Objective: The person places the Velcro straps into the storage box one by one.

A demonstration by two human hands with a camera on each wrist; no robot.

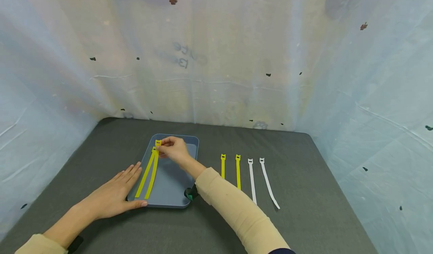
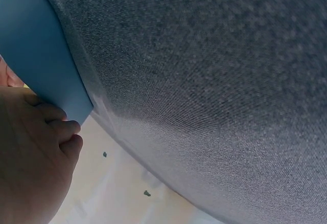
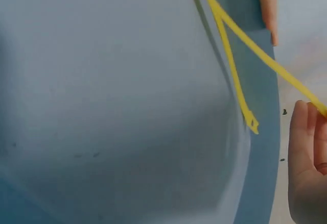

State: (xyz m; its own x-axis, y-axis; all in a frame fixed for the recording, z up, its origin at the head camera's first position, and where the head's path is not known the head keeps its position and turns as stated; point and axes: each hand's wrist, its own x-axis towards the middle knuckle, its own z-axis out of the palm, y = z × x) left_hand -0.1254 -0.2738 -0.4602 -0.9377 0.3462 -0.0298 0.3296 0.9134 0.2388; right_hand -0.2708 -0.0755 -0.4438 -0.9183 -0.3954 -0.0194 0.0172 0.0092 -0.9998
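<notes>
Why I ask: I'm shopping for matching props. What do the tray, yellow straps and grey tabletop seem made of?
Tray: probably plastic, matte; smooth, evenly coloured, rounded corners.
Yellow straps: perhaps plastic or fabric, dull; thin, flat, slotted heads.
Grey tabletop: apparently cloth, matte; the left wrist view shows weave.

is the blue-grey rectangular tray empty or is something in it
Not empty: a flat yellow strap with a slotted head lies in the tray, and the right hand pinches a second yellow strap.
</notes>
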